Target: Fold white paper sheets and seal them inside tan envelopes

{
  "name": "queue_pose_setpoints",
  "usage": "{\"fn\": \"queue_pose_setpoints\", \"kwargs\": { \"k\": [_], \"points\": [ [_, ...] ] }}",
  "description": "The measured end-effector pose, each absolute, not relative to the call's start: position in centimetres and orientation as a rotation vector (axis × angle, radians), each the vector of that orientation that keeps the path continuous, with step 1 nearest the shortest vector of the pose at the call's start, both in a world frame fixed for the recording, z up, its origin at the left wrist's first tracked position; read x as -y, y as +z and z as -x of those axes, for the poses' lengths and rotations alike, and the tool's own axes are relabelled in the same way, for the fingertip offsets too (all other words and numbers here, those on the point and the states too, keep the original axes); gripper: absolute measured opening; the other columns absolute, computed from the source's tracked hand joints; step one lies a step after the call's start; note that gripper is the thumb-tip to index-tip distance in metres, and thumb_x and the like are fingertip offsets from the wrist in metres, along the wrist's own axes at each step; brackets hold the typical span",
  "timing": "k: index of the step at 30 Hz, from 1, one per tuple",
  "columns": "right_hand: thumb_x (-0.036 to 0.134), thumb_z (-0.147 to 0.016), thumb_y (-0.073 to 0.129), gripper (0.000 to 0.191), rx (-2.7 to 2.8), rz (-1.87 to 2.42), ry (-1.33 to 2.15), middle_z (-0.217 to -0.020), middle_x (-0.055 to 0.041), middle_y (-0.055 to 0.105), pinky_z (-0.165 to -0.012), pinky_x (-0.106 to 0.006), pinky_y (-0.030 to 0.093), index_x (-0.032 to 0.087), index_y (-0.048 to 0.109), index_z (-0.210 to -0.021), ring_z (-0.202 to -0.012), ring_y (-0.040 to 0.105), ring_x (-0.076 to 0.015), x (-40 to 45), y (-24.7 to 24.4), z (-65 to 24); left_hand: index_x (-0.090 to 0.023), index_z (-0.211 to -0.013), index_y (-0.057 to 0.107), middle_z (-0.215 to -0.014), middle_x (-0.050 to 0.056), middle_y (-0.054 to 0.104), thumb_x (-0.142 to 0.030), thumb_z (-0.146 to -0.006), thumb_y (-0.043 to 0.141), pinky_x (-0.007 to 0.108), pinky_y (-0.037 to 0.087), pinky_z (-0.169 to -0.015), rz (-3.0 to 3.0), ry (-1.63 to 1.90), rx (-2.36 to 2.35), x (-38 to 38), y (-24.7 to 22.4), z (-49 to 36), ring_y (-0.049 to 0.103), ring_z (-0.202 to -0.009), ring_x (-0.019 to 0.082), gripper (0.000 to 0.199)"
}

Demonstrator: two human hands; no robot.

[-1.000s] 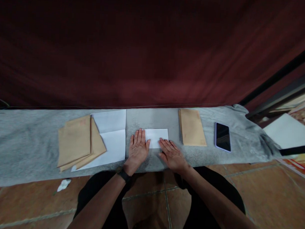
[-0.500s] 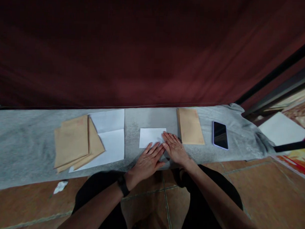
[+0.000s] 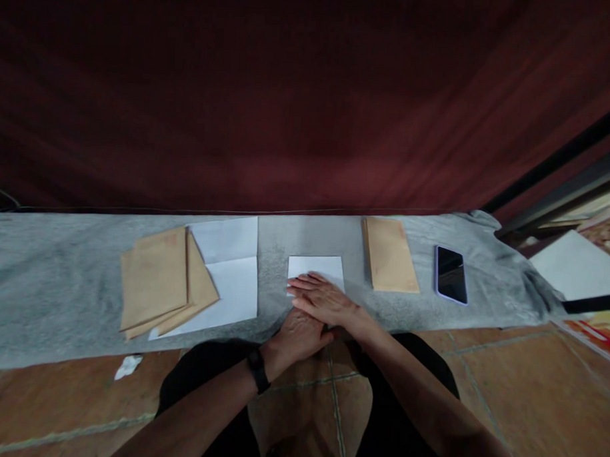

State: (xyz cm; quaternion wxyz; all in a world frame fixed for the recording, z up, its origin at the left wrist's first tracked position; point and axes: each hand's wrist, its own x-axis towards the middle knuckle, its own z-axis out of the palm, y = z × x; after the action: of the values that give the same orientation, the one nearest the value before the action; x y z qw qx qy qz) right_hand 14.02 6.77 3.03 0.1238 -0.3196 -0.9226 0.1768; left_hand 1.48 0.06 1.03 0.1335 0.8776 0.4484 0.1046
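Note:
A white folded sheet of paper [image 3: 314,263] lies flat on the grey cloth in front of me, its near part covered by my hands. My right hand [image 3: 325,300] is laid flat across the paper, fingers out and pointing left. Under it is my left hand [image 3: 297,333], a dark band round its wrist; its fingers are largely hidden by the right hand. Right of the paper lies a stack of brown envelopes [image 3: 391,255]. To the left, several loose brown envelopes [image 3: 158,273] overlap creased white sheets [image 3: 233,279].
The grey cloth [image 3: 57,286] covers a long, narrow surface against a dark red hanging cloth [image 3: 289,121]. A phone [image 3: 451,275] lies right of the envelope stack. A crumpled white scrap [image 3: 129,367] is on the tiled floor [image 3: 510,375]. A dark bar [image 3: 592,303] stands at far right.
My right hand has slid left across the paper and now overlaps my left hand, which sits slightly lower. The whole scene has shifted a little to the right in view.

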Motion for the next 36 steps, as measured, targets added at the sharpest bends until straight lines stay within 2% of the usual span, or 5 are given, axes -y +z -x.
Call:
{"fn": "queue_pose_setpoints", "kwargs": {
  "k": [5,17,23,28,36],
  "points": [
    [0.042,-0.108,0.035,0.044,2.697,1.032,0.501,-0.155,0.0011,0.047,-0.126,-0.039,0.025,0.026,0.055,-0.144,-0.146,0.039,-0.0153,-8.9,1.8,-12.3,-0.016,-0.134,0.06,-0.133,0.015,0.066,-0.048,-0.091,0.061,0.049,0.04,-0.109,-2.514,0.275,-1.254,-0.2,1.6,-1.4,0.061,-0.122,0.032,0.053],
    [0.044,-0.108,0.024,0.056,2.547,1.326,0.405,-0.161,-0.0079,0.037,-0.127,-0.041,0.021,0.016,0.041,-0.154,-0.151,0.031,-0.0171,-11.8,0.9,-11.6,-0.019,-0.15,0.042,-0.15,0.014,0.052,-0.053,-0.093,0.056,0.061,0.002,-0.124,-2.608,0.243,-1.184,-0.2,2.9,-1.3,0.044,-0.14,0.032,0.068],
    [0.046,-0.108,0.015,0.06,2.295,1.354,0.477,-0.151,-0.0083,0.053,-0.121,-0.039,0.033,0.017,0.051,-0.147,-0.144,0.044,-0.0184,-10.1,3.1,-14.6,-0.021,-0.151,0.041,-0.154,0.011,0.049,-0.054,-0.102,0.038,0.055,0.005,-0.126,-2.596,0.341,-1.189,-0.7,3.0,-0.8,0.038,-0.147,0.025,0.059],
    [0.055,-0.106,0.014,0.068,1.816,1.564,0.679,-0.1,-0.0104,0.076,-0.086,-0.034,0.056,0.018,0.071,-0.108,-0.095,0.072,-0.0221,-8.7,3.0,-17.8,-0.016,-0.151,0.041,-0.158,0.011,0.043,-0.049,-0.105,0.029,0.047,0.016,-0.126,-2.594,0.369,-1.259,-1.8,2.2,-0.8,0.033,-0.15,0.021,0.057],
    [0.045,-0.105,0.031,0.048,1.763,1.635,0.853,-0.083,-0.0058,0.075,-0.067,-0.027,0.051,0.021,0.069,-0.088,-0.073,0.07,-0.0187,-7.8,1.9,-19.3,-0.013,-0.154,0.037,-0.163,0.01,0.033,-0.041,-0.106,0.021,0.044,0.023,-0.126,-2.575,0.282,-1.415,-5.2,1.2,-0.4,0.027,-0.153,0.02,0.058]
  ]
}}
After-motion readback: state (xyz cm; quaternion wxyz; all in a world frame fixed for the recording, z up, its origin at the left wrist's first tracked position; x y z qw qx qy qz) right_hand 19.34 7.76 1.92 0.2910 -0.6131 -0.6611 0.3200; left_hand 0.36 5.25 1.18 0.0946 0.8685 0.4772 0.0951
